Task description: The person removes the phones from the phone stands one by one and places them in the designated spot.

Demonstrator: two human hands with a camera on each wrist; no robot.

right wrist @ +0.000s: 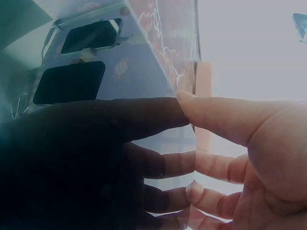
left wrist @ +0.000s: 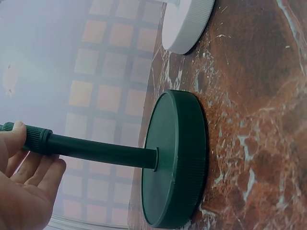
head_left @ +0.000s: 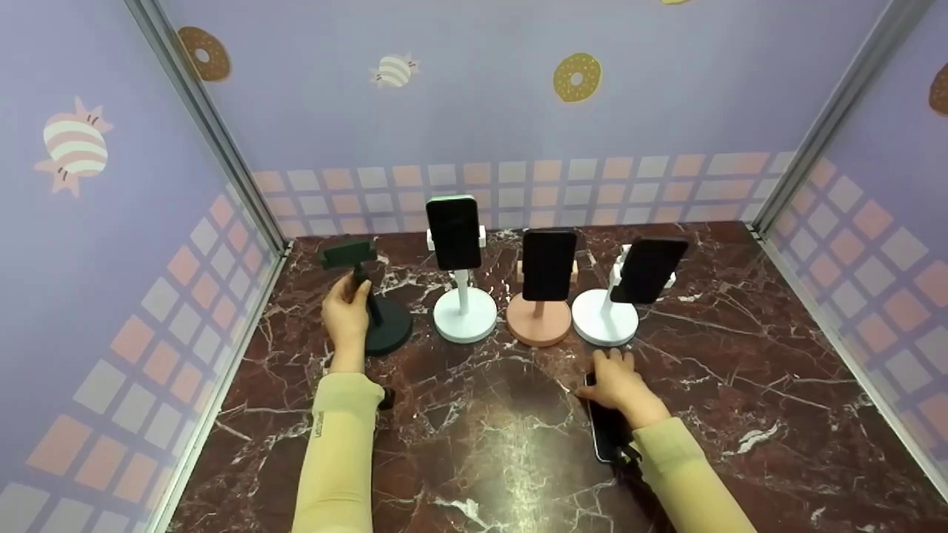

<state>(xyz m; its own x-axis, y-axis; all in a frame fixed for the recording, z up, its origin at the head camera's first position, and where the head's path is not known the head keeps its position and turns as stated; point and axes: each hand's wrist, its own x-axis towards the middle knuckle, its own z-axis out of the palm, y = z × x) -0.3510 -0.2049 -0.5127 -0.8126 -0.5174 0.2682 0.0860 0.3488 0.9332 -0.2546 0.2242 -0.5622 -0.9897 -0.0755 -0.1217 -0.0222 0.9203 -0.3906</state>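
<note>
Toward the left stands a dark green phone stand [head_left: 389, 329], its holder [head_left: 346, 255] bare of any phone. My left hand [head_left: 345, 314] pinches its upper stem. In the left wrist view, the thumb and fingers are around the ribbed collar [left wrist: 36, 139], and the round base [left wrist: 175, 177] sits on the tabletop. A black phone [head_left: 603, 437] lies face up on the table at the right. Over its far end lies my right hand [head_left: 618, 381]. In the right wrist view, the straight thumb and fingertips [right wrist: 194, 191] meet their reflections at the glossy screen.
Three more stands hold upright phones in a row: a white stand [head_left: 465, 317], a peach stand [head_left: 539, 322] and another white stand [head_left: 605, 320]. The rightmost phone [head_left: 649, 270] is tilted. Patterned walls [head_left: 489, 111] enclose the marbled table [head_left: 481, 459] at the back and sides.
</note>
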